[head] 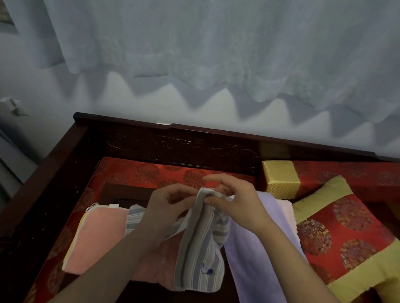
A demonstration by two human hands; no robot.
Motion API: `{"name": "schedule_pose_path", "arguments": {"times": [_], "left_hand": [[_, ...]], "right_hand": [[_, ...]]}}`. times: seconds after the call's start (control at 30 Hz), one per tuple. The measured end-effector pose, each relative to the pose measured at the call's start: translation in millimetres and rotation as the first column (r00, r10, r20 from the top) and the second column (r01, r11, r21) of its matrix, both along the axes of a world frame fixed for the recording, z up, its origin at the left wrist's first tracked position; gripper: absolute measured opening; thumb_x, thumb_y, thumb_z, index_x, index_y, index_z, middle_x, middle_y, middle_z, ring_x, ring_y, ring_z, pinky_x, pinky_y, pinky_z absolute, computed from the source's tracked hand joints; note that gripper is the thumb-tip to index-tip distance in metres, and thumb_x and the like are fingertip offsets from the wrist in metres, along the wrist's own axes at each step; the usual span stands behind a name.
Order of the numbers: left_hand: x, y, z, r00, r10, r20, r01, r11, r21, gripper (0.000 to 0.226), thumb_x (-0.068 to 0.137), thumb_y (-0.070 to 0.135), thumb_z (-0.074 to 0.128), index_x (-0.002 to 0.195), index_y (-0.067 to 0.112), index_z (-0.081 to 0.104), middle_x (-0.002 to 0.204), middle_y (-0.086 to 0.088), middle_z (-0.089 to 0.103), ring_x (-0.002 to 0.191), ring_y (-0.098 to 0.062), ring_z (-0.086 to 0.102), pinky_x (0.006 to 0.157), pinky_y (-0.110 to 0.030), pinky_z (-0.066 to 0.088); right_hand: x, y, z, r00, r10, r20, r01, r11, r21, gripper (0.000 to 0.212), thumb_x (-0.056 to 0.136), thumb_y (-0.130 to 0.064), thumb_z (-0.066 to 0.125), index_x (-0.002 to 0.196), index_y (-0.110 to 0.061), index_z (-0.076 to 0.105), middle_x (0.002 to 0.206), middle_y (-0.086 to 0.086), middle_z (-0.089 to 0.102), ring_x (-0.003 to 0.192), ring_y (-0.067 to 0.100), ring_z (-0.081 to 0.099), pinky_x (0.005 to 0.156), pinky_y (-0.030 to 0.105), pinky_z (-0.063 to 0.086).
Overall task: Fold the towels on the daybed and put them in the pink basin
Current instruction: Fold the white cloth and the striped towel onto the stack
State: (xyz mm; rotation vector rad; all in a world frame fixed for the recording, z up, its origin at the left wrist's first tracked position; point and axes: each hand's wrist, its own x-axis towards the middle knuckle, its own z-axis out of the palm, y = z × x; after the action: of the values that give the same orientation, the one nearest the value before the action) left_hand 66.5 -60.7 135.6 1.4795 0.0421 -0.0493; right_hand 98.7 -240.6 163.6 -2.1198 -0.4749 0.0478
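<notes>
A grey-and-blue striped towel (200,256) hangs bunched above the daybed (127,171). My left hand (167,206) and my right hand (235,202) both pinch its top edge close together. Under it lies a pink towel (99,237), spread flat with a yellow edge at its left. A long lavender towel (263,265) stretches from behind my right hand toward the near edge. A pale pink towel (287,211) peeks out beside the lavender one. No pink basin is in view.
The daybed has a dark wooden frame (170,138) at the back and left. Red-and-gold cushions (349,233) are stacked at the right, close to the lavender towel. A sheer white curtain (219,41) hangs behind the daybed.
</notes>
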Motion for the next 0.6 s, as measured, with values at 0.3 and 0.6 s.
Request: {"name": "schedule_pose_path", "arguments": {"times": [0.3, 0.6], "left_hand": [[-1, 12, -3, 0.999, -0.003, 0.051, 0.007, 0.997, -0.082, 0.021, 0.078, -0.004, 0.069, 0.085, 0.000, 0.050, 0.093, -0.011, 0.075, 0.087, -0.026, 0.071, 0.076, -0.035, 0.057], [-11, 15, 5, 0.877, -0.058, 0.476, -0.182, 0.878, 0.442, 0.041, 0.066, 0.038, 0.077, 0.097, 0.036, 0.050, 0.118, 0.023, 0.051, 0.109, -0.002, 0.053, 0.088, -0.012, 0.044]], "right_hand": [[9, 2, 1, 0.997, 0.010, 0.072, -0.006, 0.998, -0.060, 0.013, 0.072, -0.039, 0.074, 0.078, -0.033, 0.064, 0.090, -0.012, 0.056, 0.093, 0.012, 0.050, 0.079, 0.025, 0.042], [24, 0, 74, 0.997, 0.036, 0.075, -0.048, 0.986, 0.162, 0.017, 0.081, -0.015, 0.071, 0.078, -0.023, 0.056, 0.079, -0.010, 0.059, 0.079, 0.011, 0.057, 0.082, 0.031, 0.045]]}}
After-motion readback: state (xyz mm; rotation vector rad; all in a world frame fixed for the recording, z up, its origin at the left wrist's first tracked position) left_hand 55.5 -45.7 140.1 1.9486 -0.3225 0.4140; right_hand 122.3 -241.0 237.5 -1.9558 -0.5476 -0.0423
